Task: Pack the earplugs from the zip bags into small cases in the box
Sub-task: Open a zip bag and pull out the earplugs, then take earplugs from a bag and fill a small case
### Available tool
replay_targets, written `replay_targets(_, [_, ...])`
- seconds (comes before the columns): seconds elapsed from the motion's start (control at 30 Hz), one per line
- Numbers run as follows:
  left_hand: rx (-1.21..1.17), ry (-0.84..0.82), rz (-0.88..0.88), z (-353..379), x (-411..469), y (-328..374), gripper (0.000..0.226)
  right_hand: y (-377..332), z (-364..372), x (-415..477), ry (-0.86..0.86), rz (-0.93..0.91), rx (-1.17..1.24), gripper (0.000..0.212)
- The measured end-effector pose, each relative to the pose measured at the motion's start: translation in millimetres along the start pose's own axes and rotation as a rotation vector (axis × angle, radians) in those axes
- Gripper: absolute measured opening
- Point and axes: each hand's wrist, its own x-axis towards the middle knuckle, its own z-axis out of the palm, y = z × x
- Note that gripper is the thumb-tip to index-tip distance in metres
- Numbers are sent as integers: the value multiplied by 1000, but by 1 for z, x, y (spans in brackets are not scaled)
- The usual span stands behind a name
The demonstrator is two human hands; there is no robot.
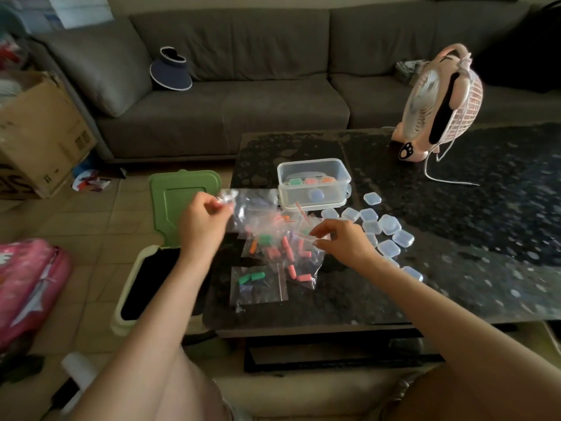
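Note:
My left hand [202, 220] pinches a crumpled clear zip bag [228, 198] above the table's left edge. My right hand [343, 242] pinches the red-striped top of a zip bag with pink earplugs [296, 258]. A flat zip bag with green earplugs [258, 284] lies nearer me, and other bags with orange and green earplugs [261, 243] are piled between my hands. A clear plastic box [314, 185] behind the pile holds several filled small cases. Several empty clear small cases [387, 229] lie right of the bags.
A dark glass table [455, 238] carries everything. A pink desk fan [440, 104] with a white cord stands at the back right. A green-lidded open bin [158, 278] sits on the floor left of the table. A grey sofa, a cardboard box and a pink bag surround it.

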Motion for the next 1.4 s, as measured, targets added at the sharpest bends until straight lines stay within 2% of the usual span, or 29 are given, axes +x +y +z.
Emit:
replay_targets(0.1, [-47,27,-123,-27,23,-2,18,5,9,-3,23,13,-156,32])
replay_targets(0.2, [-56,53,-176,-47,60,-23,24,10,16,-2,18,90,-169,44])
replay_targets(0.27, [13,47,-275,-56,79,-54,23,12,19,-1,2,131,-173,48])
replay_targets(0.47, [127,38,-620,-57,86,-158,18,12,20,4,9,161,-131,34])
replay_targets(0.53, [97,-4,-702,-54,81,-183,37,12,20,5,19,157,-74,30])
replay_targets(0.6, [83,-48,-741,-52,76,-192,46,13,18,5,25,141,-49,28])
replay_targets(0.67, [183,-55,-689,-51,77,-185,49,12,13,5,23,117,-43,24])
replay_targets(0.77, [319,-135,-490,-48,75,-141,31,8,6,4,38,87,14,13])
replay_targets(0.9, [192,-364,-147,-23,50,-57,11,2,-4,-4,40,64,190,6])
replay_targets(1.0, [71,-514,18,0,15,-8,19,0,-10,-11,8,60,333,4])
replay_targets(1.1, [-75,-669,100,29,-20,15,26,3,-15,-18,-9,28,398,14])
replay_targets(1.17, [-134,-705,144,47,-38,22,30,5,-17,-22,-8,6,438,16])
replay_targets(1.4, [-265,-574,29,76,-60,19,16,8,-23,-29,-40,19,527,18])
